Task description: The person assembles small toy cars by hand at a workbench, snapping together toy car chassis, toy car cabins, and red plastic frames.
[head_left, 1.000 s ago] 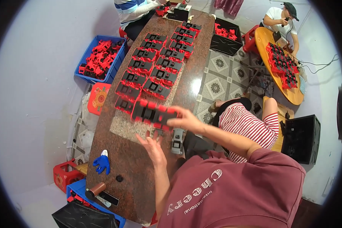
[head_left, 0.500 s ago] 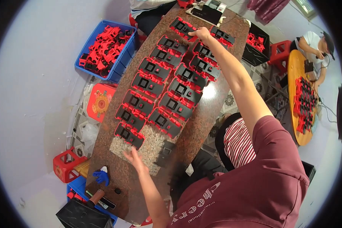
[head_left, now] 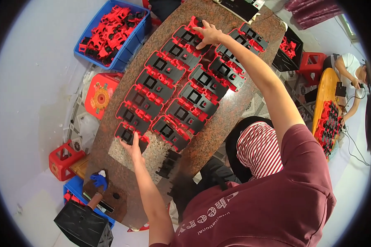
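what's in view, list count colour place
units: two rows, some hidden, red and black, on table
table: one, brown, centre
bins: two, blue, left of table
boxes: two, black, table's far right corner and lower left
stools: at least three, red, around table
glove: one, blue, table's near left
second table: one, yellow, right side
co-worker: one, white top, by second table
striped cloth: one, red-white, beside shirt
shirt: one, maroon, lower right
left grip: one, bare, at left row's nearest unit
right grip: one, bare, at left row's far end
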Motion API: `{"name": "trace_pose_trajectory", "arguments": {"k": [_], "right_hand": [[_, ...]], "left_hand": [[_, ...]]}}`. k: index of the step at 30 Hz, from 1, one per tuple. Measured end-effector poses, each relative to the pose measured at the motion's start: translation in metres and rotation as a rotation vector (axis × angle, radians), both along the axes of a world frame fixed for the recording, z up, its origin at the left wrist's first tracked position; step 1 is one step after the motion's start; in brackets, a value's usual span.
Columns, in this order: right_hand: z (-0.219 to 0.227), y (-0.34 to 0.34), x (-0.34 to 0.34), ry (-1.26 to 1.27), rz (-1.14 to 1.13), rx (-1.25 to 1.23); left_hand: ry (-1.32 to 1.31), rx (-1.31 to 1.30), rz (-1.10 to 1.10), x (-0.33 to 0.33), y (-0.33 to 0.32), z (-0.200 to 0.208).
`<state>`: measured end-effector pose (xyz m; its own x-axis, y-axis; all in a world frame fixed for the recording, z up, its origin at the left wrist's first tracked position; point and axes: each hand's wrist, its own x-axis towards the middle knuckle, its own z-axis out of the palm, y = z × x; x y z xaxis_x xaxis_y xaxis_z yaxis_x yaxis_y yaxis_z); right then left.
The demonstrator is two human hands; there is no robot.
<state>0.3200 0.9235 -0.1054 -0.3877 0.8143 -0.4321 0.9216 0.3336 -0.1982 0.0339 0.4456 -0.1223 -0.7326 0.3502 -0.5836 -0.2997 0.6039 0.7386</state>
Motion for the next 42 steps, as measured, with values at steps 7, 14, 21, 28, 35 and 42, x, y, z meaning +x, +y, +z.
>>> {"name": "trace_pose_trajectory", "arguments": {"k": [7,14,21,28,35,42], "right_hand": [[-0.040,0.051,0.047,0.622,-0.088,0.071],[-0.058,0.049,0.048,0.722,-0.300,-0.258],[-0.037,0.019,0.026,0.255,-0.310,0.354],[-0.022,0.019,0.019,0.001,0.036,0.611],[-0.010,-0.062,-0.028,0.161,0.277,0.304],[-0.008,-0.018,-0.011,0.101,0.237,0.245]], "left_hand": [[-0.021,0.048,0.033,0.003,0.005,-0.001],[0.017,-0.038,0.059,-0.002,-0.002,-0.003],[-0.026,0.062,0.059,0.002,0.001,-0.002],[-0.049,0.004,0.045,0.000,0.005,0.001],[-0.080,0.025,0.018,0.000,0.011,-0.001],[-0.113,0.139,-0.068,0.010,0.041,-0.003]]}}
